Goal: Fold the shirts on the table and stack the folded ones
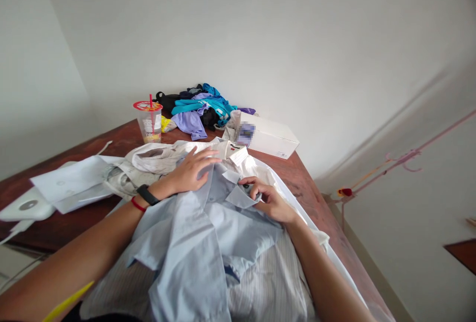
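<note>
A light blue-grey button-up shirt point(193, 242) lies rumpled in front of me, on top of a white pinstriped shirt point(269, 282). My left hand point(191, 169) rests on the upper part of the blue shirt, its fingers stretched out and pointing right. With bent fingers, my right hand point(270, 199) pinches the blue shirt at its collar point(241, 197); the fingertips are partly hidden by the cloth. The collar of the white shirt point(238, 154) shows just beyond both hands.
A plastic cup point(148, 124) with a red straw stands behind on the wooden table point(310, 198). Piled clothes point(203, 106) and a white box point(269, 136) lie along the wall. Papers point(76, 178) and a white corded device point(28, 206) are at left. A pink cord point(394, 163) runs at right.
</note>
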`<state>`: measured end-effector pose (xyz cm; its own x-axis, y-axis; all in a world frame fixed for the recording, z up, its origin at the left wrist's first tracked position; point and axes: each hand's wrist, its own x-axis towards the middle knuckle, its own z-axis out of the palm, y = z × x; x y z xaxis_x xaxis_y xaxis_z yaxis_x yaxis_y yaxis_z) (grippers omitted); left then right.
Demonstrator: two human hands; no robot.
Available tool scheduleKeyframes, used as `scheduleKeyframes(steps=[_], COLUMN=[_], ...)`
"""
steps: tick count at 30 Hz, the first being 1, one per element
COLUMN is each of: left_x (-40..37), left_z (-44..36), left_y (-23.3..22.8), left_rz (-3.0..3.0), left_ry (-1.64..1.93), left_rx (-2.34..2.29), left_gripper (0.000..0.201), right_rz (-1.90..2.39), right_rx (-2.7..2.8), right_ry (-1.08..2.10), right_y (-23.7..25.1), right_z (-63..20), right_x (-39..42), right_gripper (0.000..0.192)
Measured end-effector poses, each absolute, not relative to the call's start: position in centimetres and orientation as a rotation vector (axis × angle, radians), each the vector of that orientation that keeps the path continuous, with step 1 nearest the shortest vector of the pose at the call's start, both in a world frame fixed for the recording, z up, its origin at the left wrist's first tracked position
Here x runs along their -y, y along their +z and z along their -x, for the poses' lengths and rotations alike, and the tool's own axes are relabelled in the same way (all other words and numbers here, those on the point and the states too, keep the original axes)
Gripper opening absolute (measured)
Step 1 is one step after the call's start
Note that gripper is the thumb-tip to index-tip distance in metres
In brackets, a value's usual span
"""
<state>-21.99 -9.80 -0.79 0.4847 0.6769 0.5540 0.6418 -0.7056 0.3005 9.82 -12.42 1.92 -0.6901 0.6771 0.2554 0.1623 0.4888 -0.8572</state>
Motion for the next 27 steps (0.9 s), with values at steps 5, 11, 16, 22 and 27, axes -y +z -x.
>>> scheduleKeyframes(steps=[5,11,16,22,27], left_x=[11.2,11.4,11.5,11.8,11.9], left_z=[19.8,19.5,19.2,18.5,18.3], left_y=[-1.1,-1.4,-1.6,-2.5,-2.4], left_rz=[-2.59,-2.575,-2.555,-2.487,-2.491], left_ry=[0.864,0.781,0.821,0.75,0.725], left_rx=[-0.746,-0.762,-0.735,-0.811,-0.857], left_gripper=[0.059,0.044,0.05,0.041,0.01], right_rz=[0.676,0.756,0.768,0.736,0.677], right_rx=[2.231,2.208,2.087,2.162,2.221], right_ry=[1.134,1.181,1.244,1.292,1.295], right_y=[1.6,0.6,-0.7,-0.6,-0.7], right_z=[-9.2,-8.9,-8.6,-8.5,-8.7], right_x=[12.6,12.5,12.2,12.1,12.1], right_gripper=[0.02,0.013,0.018,0.025,0.043])
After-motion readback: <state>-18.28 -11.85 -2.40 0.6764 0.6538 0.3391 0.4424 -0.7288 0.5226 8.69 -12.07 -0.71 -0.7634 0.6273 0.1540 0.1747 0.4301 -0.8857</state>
